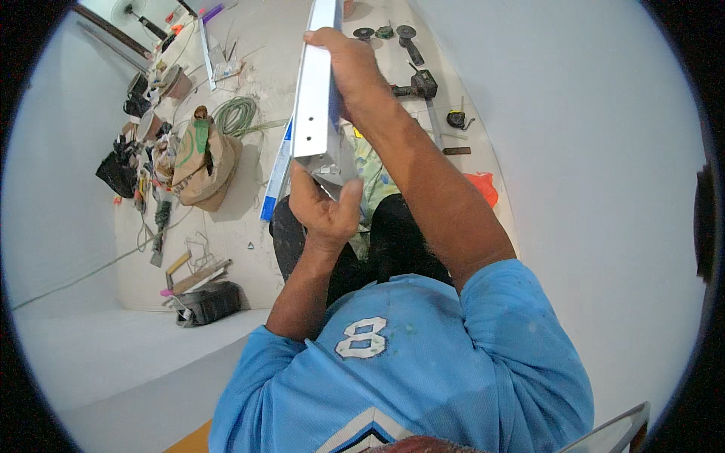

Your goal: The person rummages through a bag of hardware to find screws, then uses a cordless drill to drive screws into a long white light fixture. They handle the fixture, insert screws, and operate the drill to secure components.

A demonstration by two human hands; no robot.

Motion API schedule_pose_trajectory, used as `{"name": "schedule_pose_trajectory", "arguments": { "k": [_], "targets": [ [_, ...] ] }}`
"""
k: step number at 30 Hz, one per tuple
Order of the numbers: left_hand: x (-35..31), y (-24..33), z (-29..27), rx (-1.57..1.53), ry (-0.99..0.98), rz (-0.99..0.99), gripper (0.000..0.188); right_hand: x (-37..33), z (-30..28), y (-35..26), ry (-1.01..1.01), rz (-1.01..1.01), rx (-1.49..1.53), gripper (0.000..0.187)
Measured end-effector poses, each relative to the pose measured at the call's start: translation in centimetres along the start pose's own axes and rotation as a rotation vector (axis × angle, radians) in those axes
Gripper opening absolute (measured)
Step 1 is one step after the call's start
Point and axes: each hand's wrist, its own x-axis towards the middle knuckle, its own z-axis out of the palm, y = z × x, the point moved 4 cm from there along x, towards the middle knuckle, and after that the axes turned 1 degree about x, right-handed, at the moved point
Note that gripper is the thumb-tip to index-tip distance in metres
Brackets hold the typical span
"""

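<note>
A long white box-shaped metal profile stretches away from me, its far end cut off by the top of the view. Two small dark holes show near its close end, which looks hollow. Around its right side my right hand is wrapped, farther up its length. My left hand cups the near end from below, thumb up on the right and fingers partly hidden behind the metal. Beneath it, a blue-and-white strip lies on the floor beside my knee.
On the right lie a cordless drill, a grinder-like tool, a tape measure and an orange plastic bag by the wall. Leftward are a brown sack, a coiled green hose, a bucket and a black case.
</note>
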Motion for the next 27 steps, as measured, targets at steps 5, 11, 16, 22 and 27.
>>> {"name": "schedule_pose_trajectory", "arguments": {
  "k": [5, 11, 16, 22, 27],
  "targets": [
    [1.6, 2.0, -0.2, 0.123, -0.006, -0.195, 0.061, -1.7, 0.8, -0.9, 0.032, -0.012, 0.01, 0.054],
    [6.6, 1.9, -1.7, -0.582, 0.066, -0.664, 0.08, -1.5, 0.3, -0.7, -0.008, 0.013, -0.029, 0.062],
    [8.9, 1.4, -0.9, -0.509, -0.156, -0.845, 0.07, -1.0, -0.3, -0.6, -0.049, 0.009, -0.056, 0.083],
    [9.5, 1.6, -0.9, -0.54, -0.144, -0.841, 0.065, -6.4, -4.0, -0.1, -0.164, -0.163, -0.12, 0.093],
    [9.2, 1.8, -0.1, -0.587, -0.184, -0.848, 0.065, -15.3, -7.4, 3.6, -0.408, -0.44, -0.77, 0.113]
  ]
}}
